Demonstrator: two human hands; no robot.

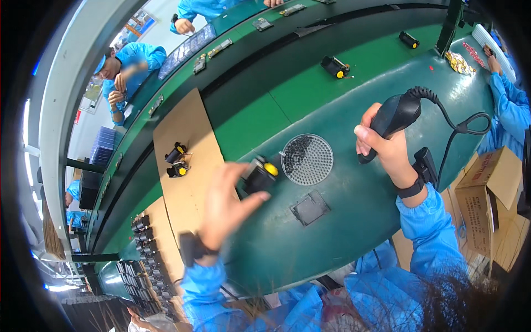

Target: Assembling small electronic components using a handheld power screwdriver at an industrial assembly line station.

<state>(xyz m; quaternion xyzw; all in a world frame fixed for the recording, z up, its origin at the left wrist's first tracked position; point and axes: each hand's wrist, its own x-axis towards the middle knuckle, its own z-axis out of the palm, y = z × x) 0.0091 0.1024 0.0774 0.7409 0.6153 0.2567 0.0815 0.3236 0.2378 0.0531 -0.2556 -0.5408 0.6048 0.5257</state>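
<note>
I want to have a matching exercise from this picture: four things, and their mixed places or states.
Things
1. Corded black tool
2. Round grey dish
3. Dark square plate
4. Cardboard box

Places or states
A. beside the table, at the far right
B. in the right hand
C. on the table, lower in the picture than the dish
D. partly covered by small dark pieces

Right pairs: 1-B, 2-D, 3-C, 4-A

Bright blue sleeves (423, 224) are worn with black wristbands (411, 190).

Dark-green bench (362, 221), green belt (249, 119), pale post (55, 99), probably a strip light (26, 123)
</note>
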